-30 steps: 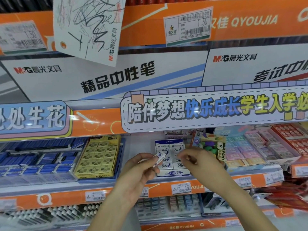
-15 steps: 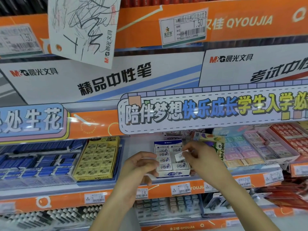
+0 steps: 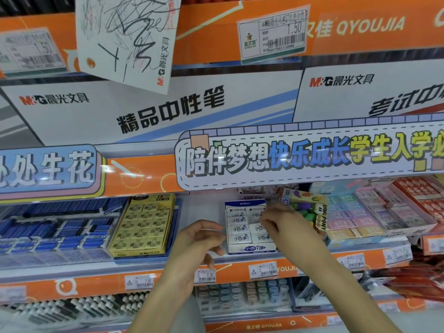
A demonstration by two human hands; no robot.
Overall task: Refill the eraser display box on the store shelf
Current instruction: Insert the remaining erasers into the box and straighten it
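Up front, M&G eraser box (image 3: 249, 227) under pinched right hand (image 3: 286, 227); left hand (image 3: 199, 239) loosely curled, empty.

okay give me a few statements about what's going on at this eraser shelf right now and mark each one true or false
1. The right hand is at the white eraser box. True.
2. The left hand is inside the yellow box. False: it hovers just left of the white box.
3. The yellow box sits left of the white box. True.
4. The white box sits on the bottom shelf. False: it sits on the shelf above the price tags.
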